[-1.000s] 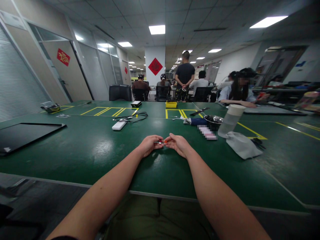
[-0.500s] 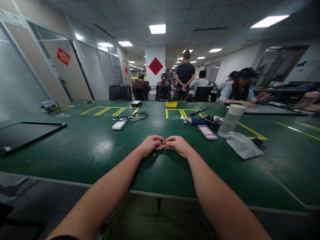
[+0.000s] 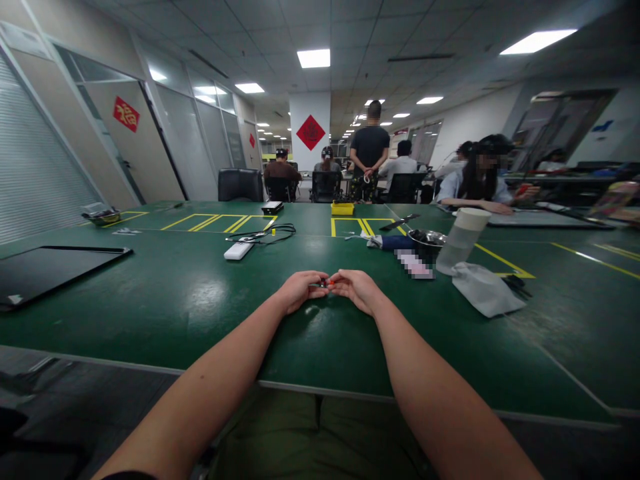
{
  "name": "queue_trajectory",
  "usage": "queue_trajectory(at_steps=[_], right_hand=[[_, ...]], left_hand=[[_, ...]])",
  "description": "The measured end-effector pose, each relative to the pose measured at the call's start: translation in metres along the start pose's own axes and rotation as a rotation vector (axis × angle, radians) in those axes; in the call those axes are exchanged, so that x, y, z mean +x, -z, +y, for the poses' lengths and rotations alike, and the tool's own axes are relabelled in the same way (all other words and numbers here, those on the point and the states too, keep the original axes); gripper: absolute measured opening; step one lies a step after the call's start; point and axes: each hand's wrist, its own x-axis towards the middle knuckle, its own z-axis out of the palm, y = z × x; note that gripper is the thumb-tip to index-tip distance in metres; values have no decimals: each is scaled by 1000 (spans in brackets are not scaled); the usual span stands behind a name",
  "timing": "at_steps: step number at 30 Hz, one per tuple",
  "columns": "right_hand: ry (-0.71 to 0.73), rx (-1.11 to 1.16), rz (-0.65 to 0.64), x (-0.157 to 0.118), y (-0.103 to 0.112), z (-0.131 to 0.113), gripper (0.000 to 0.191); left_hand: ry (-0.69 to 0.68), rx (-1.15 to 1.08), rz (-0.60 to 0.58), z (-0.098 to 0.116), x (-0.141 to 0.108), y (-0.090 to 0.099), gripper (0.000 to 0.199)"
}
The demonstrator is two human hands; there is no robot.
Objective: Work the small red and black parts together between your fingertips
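In the head view, with a clock laid flat around the hands and twelve pointing straight away from the wearer, the left hand [image 3: 300, 291] comes in from eight o'clock and the right hand [image 3: 359, 292] from four, their fingertips nearly meeting just above the green tabletop [image 3: 200, 320]. The left thumb and fingers are pinched on a small dark piece [image 3: 323, 283], partly hidden by them. The right thumb and fingers are drawn together at a small orange-red piece [image 3: 332, 283], which faces the dark one at the middle of the clock; whether the two pieces touch or are joined is too small to tell.

At ten o'clock lies a white oblong block [image 3: 239, 249], with a black cable [image 3: 285, 230] looped just beyond it. A flat black panel [image 3: 65, 267] lies at nine, well apart from the hands. A yellow tray [image 3: 343, 209] sits at twelve near the far edge. Toward two o'clock are a navy bundle [image 3: 397, 243], a metal bowl [image 3: 440, 238] and a translucent tumbler with a white cap [image 3: 457, 247], which stands beside the bowl. A pale drawstring pouch [image 3: 485, 291] lies slumped at three. Farther off at two, a person in a pale shirt [image 3: 450, 187] sits with a forearm on the table.
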Motion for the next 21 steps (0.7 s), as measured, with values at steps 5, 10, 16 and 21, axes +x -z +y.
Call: queue_trajectory(at_steps=[5, 10, 16, 21], right_hand=[[21, -170, 15, -1, -1, 4, 9], [30, -237, 9, -2, -2, 5, 12], [31, -85, 9, -1, 0, 2, 8], [34, -57, 16, -2, 0, 1, 8]], left_hand=[[-65, 222, 16, -5, 1, -2, 25], [-90, 269, 20, -8, 3, -1, 26], [3, 39, 32, -2, 3, 0, 23], [-10, -7, 7, 0, 2, 0, 24]])
